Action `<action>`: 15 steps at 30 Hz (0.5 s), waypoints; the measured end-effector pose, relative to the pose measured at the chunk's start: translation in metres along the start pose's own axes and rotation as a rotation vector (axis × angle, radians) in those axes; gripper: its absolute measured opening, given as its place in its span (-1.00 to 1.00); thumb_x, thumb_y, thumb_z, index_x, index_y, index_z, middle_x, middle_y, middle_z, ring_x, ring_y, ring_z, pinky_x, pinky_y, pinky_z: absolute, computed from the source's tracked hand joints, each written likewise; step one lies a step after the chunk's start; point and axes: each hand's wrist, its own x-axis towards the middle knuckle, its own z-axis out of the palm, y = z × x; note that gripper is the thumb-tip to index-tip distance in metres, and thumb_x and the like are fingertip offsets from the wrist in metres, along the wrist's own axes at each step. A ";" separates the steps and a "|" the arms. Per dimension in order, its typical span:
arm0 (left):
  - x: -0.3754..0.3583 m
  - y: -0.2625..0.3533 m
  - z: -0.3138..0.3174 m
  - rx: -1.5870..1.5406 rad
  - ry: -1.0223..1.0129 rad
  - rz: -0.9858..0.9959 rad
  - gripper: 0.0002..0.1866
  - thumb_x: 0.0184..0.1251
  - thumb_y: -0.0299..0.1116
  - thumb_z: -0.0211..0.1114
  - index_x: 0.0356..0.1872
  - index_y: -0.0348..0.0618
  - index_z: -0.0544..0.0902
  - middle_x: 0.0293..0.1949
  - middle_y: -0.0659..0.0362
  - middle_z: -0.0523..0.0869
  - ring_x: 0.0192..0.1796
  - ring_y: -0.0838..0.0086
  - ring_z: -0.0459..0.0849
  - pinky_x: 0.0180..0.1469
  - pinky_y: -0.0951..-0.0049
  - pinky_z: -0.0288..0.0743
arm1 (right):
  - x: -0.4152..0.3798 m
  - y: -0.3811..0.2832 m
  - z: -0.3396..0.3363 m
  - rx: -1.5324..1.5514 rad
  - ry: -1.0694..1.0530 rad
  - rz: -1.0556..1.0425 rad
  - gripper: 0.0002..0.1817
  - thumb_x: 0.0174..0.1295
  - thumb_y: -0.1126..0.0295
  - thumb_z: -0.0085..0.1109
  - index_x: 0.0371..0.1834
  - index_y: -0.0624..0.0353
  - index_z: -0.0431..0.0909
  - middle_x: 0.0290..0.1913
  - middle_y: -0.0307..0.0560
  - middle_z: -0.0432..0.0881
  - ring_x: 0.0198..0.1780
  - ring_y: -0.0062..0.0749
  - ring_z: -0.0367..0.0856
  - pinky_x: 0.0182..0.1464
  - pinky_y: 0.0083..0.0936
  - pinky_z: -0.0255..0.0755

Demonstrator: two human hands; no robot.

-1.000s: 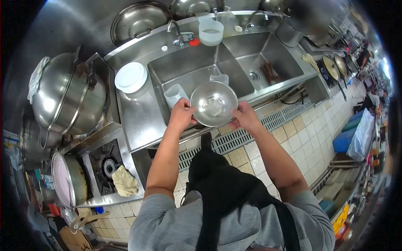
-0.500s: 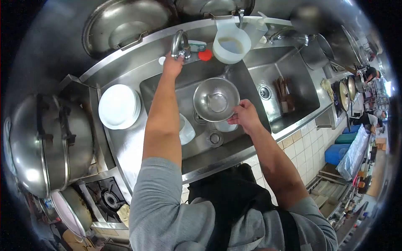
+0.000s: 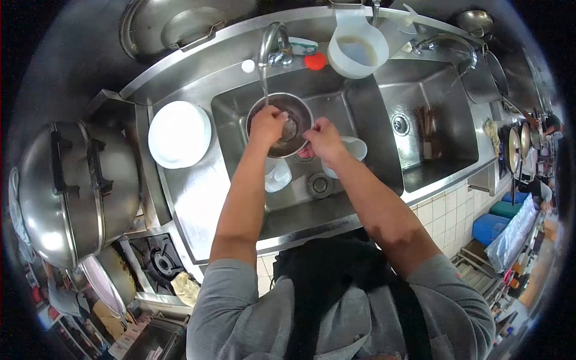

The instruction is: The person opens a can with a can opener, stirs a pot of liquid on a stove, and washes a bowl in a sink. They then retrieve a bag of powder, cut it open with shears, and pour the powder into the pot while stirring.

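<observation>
A round metal bowl is held over the left sink basin, beneath a faucet from which water runs. My right hand grips the bowl's right rim, thumb on the inside. My left hand reaches over the near left rim into the bowl, its fingers curled; whether they pinch anything inside cannot be made out. White plastic containers lie in the basin below the bowl, near the round drain piece.
A stack of white plates stands on the left counter. Behind the basin are a red round object and a large white jug with liquid. The right basin holds brown utensils; water runs from its faucet.
My left hand has left the faucet and moved into the bowl. The bowl, in my right hand, has shifted left under the faucet, where water now runs. The view has shifted slightly.
</observation>
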 end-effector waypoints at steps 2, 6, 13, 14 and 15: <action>-0.007 -0.010 0.003 0.240 0.244 0.241 -0.73 0.29 -0.23 0.26 -0.28 -0.29 0.62 -0.44 0.01 0.73 -0.32 0.21 0.74 -0.23 0.28 0.59 | 0.000 0.003 0.017 -0.170 -0.016 -0.065 -0.75 0.19 0.56 0.08 -0.14 0.33 0.24 -0.35 0.15 0.51 -0.54 -0.12 0.67 -0.62 -0.28 0.64; -0.011 -0.002 -0.008 0.218 -0.126 0.007 -0.72 0.22 -0.24 0.31 -0.20 -0.25 0.68 -0.22 -0.07 0.73 -0.06 0.11 0.69 0.04 0.22 0.51 | 0.006 0.002 0.025 -0.134 -0.005 -0.061 -0.76 0.18 0.57 0.09 -0.21 0.30 0.21 -0.39 0.13 0.50 -0.55 -0.11 0.66 -0.62 -0.24 0.65; 0.006 -0.007 -0.010 0.328 -0.214 0.314 -0.71 0.11 -0.28 0.37 -0.16 -0.18 0.69 -0.20 -0.05 0.74 -0.10 0.11 0.71 -0.01 0.24 0.54 | 0.010 -0.005 0.029 -0.025 -0.018 -0.052 -0.78 0.20 0.58 0.07 -0.22 0.30 0.20 -0.42 0.15 0.50 -0.54 -0.08 0.67 -0.59 -0.24 0.66; 0.007 -0.011 -0.012 0.349 -0.098 0.262 -0.73 0.10 -0.31 0.37 -0.18 -0.19 0.70 -0.21 -0.06 0.74 -0.11 0.11 0.71 -0.03 0.24 0.55 | 0.012 -0.007 0.023 -0.042 -0.019 -0.065 -0.79 0.20 0.58 0.06 -0.23 0.28 0.20 -0.40 0.18 0.52 -0.53 -0.07 0.68 -0.56 -0.25 0.67; 0.006 -0.006 -0.015 0.369 0.018 0.211 -0.75 0.08 -0.35 0.37 -0.20 -0.21 0.70 -0.22 -0.07 0.74 -0.13 0.11 0.72 -0.04 0.24 0.55 | 0.012 -0.009 0.020 -0.058 -0.018 -0.079 -0.79 0.20 0.58 0.05 -0.24 0.26 0.20 -0.37 0.21 0.54 -0.51 -0.06 0.69 -0.52 -0.27 0.67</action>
